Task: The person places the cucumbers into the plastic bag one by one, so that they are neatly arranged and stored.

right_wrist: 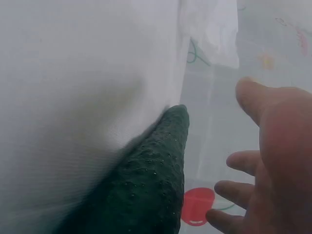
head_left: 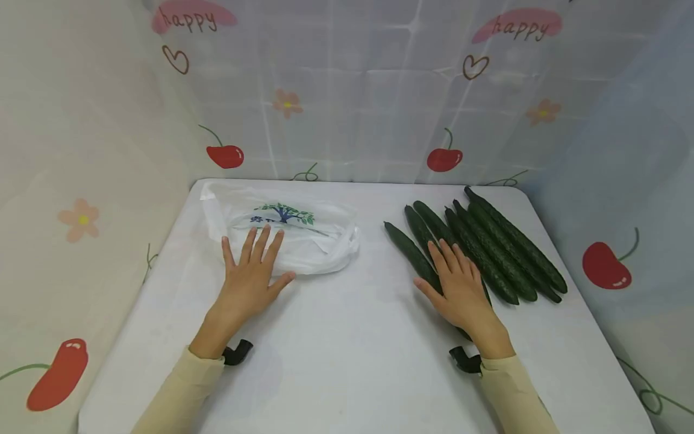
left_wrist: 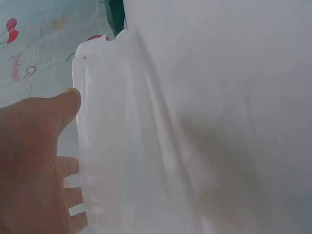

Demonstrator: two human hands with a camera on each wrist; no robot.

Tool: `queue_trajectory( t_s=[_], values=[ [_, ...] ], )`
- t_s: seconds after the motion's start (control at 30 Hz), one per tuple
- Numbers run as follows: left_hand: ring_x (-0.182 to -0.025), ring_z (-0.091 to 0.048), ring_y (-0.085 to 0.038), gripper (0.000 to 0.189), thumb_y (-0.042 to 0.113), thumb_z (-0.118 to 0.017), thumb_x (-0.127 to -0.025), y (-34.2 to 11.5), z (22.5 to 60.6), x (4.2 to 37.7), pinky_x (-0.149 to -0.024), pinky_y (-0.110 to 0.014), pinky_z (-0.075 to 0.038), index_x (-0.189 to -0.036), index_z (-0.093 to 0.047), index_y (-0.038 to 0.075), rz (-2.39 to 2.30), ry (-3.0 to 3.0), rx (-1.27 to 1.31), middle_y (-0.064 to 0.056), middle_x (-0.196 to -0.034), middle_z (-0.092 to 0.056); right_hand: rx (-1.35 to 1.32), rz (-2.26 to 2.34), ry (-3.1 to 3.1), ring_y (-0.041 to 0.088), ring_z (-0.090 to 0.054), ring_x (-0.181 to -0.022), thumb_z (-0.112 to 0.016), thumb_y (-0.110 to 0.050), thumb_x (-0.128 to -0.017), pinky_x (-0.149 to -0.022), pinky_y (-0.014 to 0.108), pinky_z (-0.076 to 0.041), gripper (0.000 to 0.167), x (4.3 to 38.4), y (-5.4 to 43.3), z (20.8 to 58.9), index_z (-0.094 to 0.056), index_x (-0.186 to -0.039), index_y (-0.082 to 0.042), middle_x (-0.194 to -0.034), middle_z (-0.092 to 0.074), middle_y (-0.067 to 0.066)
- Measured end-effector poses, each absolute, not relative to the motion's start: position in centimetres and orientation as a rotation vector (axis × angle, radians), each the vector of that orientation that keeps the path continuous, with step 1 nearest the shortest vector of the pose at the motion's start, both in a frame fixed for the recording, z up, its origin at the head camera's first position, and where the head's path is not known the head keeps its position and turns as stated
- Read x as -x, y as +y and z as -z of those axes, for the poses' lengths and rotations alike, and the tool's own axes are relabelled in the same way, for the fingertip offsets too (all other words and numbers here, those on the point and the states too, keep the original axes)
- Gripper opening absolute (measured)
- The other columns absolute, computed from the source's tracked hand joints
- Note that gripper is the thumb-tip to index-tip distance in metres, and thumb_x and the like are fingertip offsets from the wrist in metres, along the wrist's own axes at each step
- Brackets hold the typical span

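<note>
A white plastic bag (head_left: 303,247) with a printed blue and green tree lies flat at the back left of the table. My left hand (head_left: 246,280), fingers spread, is at the bag's front edge, its fingertips overlapping it in the head view. Several long dark green cucumbers (head_left: 501,247) lie side by side, slanting, at the back right. Over the leftmost ones is my right hand (head_left: 461,289), fingers straight and thumb out, covering part of them. Close up in the right wrist view, one bumpy cucumber (right_wrist: 151,175) lies beside that hand. Neither hand grips anything.
The white table (head_left: 347,361) has rounded back corners. A printed curtain (head_left: 347,90) with cherries, hearts and flowers stands along its back and both sides. Black curved pieces (head_left: 238,352) stick out at both wrists beside the sleeves.
</note>
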State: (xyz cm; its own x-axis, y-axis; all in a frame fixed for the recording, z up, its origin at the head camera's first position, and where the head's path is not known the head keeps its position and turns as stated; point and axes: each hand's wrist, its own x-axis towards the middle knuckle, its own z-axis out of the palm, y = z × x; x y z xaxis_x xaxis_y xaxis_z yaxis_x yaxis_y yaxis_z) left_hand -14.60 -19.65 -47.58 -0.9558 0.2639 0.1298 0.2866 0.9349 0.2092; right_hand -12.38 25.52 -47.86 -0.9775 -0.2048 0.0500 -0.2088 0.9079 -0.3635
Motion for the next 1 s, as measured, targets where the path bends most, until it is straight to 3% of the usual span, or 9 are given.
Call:
queue_trajectory(
  t_s=[0.13,0.23,0.33,0.43,0.6,0.77,0.87,1.0],
  values=[
    [-0.169,-0.007,-0.042,0.087,0.056,-0.062,-0.105,-20.4,46.6,14.9,-0.126,-0.079,0.017,-0.174,-0.019,0.024,0.478,-2.887,0.432,-0.015,-0.181,-0.019,-0.286,-0.664,-2.989,0.051,-0.023,-0.16,-0.066,-0.052,-0.104,-0.125,0.075,-0.02,0.087,11.8,25.6,48.2,-0.026,-0.172,-0.014,-0.176,-0.028,0.021],
    [-0.167,-0.012,-0.042,0.076,0.049,-0.065,-0.105,-21.5,45.6,15.5,-0.128,-0.078,0.013,-0.169,-0.035,0.021,0.559,-2.776,0.391,-0.017,-0.176,-0.028,-0.205,-0.755,-2.926,0.052,-0.041,-0.147,-0.071,-0.045,-0.103,-0.115,0.073,-0.037,0.081,11.2,25.6,48.1,-0.036,-0.166,-0.007,-0.164,-0.044,0.027],
    [-0.162,-0.022,-0.044,0.061,0.039,-0.067,-0.104,-22.9,44.7,16.1,-0.128,-0.075,0.001,-0.158,-0.052,0.015,0.594,-2.653,0.298,-0.02,-0.17,-0.038,-0.109,-0.808,-2.885,0.048,-0.06,-0.126,-0.072,-0.041,-0.103,-0.099,0.067,-0.052,0.072,10.4,25.7,48.0,-0.047,-0.159,-0.004,-0.148,-0.058,0.027],
    [-0.155,-0.029,-0.045,0.05,0.032,-0.066,-0.103,-24.4,44.1,17.0,-0.119,-0.073,-0.015,-0.149,-0.06,0.012,0.67,-2.536,0.176,-0.019,-0.166,-0.043,-0.054,-0.801,-2.873,0.041,-0.071,-0.109,-0.073,-0.039,-0.103,-0.087,0.059,-0.058,0.062,9.7,25.7,47.9,-0.057,-0.15,-0.003,-0.133,-0.068,0.023],
    [-0.151,-0.03,-0.042,0.064,0.03,-0.064,-0.103,-26.9,43.6,18.9,-0.113,-0.069,-0.03,-0.161,-0.044,0.016,0.905,-2.443,-0.016,-0.018,-0.166,-0.035,-0.04,-0.714,-2.855,0.04,-0.074,-0.101,-0.076,-0.034,-0.101,-0.081,0.058,-0.059,0.053,8.9,25.7,47.9,-0.065,-0.14,-0.001,-0.124,-0.074,0.022],
    [-0.143,-0.046,-0.038,0.074,0.029,-0.062,-0.105,-28.5,43.6,20.4,-0.105,-0.053,-0.047,-0.169,-0.027,0.019,1.108,-2.435,-0.143,-0.019,-0.162,-0.037,-0.072,-0.645,-2.823,0.044,-0.073,-0.101,-0.081,-0.026,-0.097,-0.077,0.061,-0.059,0.049,8.4,25.5,48.2,-0.068,-0.134,0.001,-0.119,-0.074,0.025],
    [-0.138,-0.053,-0.039,0.072,0.03,-0.06,-0.107,-28.8,44.0,21.0,-0.102,-0.043,-0.049,-0.169,-0.026,0.018,1.228,-2.438,-0.184,-0.019,-0.161,-0.043,-0.099,-0.581,-2.804,0.049,-0.071,-0.101,-0.084,-0.024,-0.095,-0.075,0.062,-0.059,0.048,7.8,25.3,48.6,-0.069,-0.132,0.002,-0.118,-0.074,0.028],
    [-0.136,-0.055,-0.039,0.068,0.032,-0.059,-0.107,-29.0,44.8,21.4,-0.104,-0.04,-0.048,-0.167,-0.031,0.017,1.342,-2.426,-0.228,-0.019,-0.159,-0.049,-0.104,-0.511,-2.779,0.051,-0.07,-0.101,-0.086,-0.022,-0.092,-0.073,0.063,-0.059,0.049,6.7,25.3,49.1,-0.07,-0.131,0.003,-0.12,-0.073,0.031]
  ],
)
